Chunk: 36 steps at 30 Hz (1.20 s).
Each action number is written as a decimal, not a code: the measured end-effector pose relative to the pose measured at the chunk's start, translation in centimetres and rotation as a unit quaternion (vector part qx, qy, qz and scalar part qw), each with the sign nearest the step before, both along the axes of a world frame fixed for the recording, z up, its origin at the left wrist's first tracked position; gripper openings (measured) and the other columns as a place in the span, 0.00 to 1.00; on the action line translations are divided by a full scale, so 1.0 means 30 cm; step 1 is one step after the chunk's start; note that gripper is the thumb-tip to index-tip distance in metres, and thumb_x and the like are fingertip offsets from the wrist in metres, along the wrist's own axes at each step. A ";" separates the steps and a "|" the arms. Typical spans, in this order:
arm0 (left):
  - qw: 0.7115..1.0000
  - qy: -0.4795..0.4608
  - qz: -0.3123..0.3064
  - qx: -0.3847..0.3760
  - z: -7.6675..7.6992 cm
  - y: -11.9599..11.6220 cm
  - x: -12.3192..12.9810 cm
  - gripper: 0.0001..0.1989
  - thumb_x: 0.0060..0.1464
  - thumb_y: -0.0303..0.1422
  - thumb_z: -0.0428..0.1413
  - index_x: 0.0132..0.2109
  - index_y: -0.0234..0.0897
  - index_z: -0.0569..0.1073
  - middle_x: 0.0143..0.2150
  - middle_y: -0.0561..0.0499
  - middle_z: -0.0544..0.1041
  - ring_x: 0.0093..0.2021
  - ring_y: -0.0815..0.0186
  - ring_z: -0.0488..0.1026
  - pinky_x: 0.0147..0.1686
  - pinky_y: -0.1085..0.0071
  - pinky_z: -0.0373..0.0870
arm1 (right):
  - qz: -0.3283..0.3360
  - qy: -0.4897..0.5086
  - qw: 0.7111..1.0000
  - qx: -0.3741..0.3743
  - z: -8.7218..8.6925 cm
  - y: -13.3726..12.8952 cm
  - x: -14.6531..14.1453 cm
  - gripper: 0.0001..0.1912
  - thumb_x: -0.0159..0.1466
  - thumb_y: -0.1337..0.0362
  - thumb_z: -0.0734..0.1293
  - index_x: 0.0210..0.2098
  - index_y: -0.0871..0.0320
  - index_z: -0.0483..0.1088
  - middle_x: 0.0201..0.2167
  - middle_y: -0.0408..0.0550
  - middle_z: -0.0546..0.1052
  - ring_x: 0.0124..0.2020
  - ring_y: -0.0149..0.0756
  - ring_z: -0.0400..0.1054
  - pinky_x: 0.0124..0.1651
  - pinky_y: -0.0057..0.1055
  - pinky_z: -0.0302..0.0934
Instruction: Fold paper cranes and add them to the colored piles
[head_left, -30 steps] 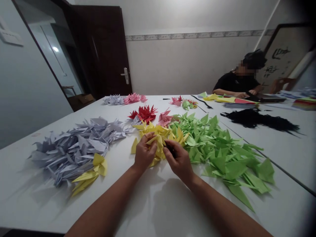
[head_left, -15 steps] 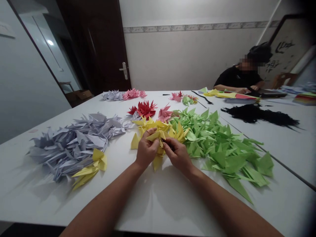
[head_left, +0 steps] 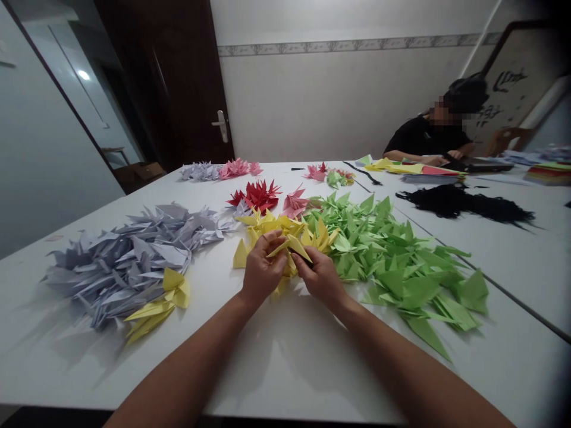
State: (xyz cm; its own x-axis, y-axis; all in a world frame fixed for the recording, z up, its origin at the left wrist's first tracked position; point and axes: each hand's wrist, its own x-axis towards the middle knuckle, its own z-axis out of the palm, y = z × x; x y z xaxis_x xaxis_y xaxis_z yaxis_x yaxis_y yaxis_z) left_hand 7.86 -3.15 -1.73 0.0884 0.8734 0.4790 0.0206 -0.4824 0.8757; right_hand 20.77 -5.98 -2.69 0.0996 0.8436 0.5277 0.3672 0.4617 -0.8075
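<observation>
My left hand (head_left: pixel 266 266) is closed on a yellow folded paper crane (head_left: pixel 295 244), pinching it with thumb and fingers. Close beside it, my right hand (head_left: pixel 320 276) is closed around a thin black object (head_left: pixel 301 257) whose tip meets the yellow paper; its exact kind is too small to make out. A pile of yellow paper cranes (head_left: pixel 272 223) lies just behind my hands. Left of them spreads a large heap of pale grey-lilac cranes (head_left: pixel 138 255), with a few yellow ones (head_left: pixel 156 306) at its near edge. Green cranes (head_left: pixel 397 261) are heaped to the right.
Red cranes (head_left: pixel 256 196) and pink cranes (head_left: pixel 295 203) sit beyond the yellow pile on the white table (head_left: pixel 285 368). Black strings (head_left: pixel 464 203) lie at the right. A person in black (head_left: pixel 417 139) sits at the far right, near coloured paper sheets (head_left: pixel 428 170).
The yellow crane has turned between my fingers, with one point now slanting down to the right. More of the black object shows in my right hand. The view has shifted slightly.
</observation>
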 end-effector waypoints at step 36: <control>0.954 0.168 0.024 0.246 0.028 0.019 -0.047 0.32 0.55 0.20 0.48 0.65 0.42 0.54 0.46 0.46 0.76 0.46 0.67 0.74 0.47 0.71 0.71 | -0.068 -0.076 0.985 0.141 0.018 0.004 0.040 0.13 0.63 0.61 0.64 0.45 0.56 0.74 0.41 0.51 0.79 0.42 0.39 0.74 0.47 0.36 0.67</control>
State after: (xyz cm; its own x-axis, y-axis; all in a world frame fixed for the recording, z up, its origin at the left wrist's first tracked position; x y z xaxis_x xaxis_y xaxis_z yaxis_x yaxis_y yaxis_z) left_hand 6.45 -2.58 -0.90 0.2749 0.5568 0.7838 0.2929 -0.8250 0.4834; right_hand 21.98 -5.86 -2.15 0.1040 0.6454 0.7567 0.5481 0.5977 -0.5851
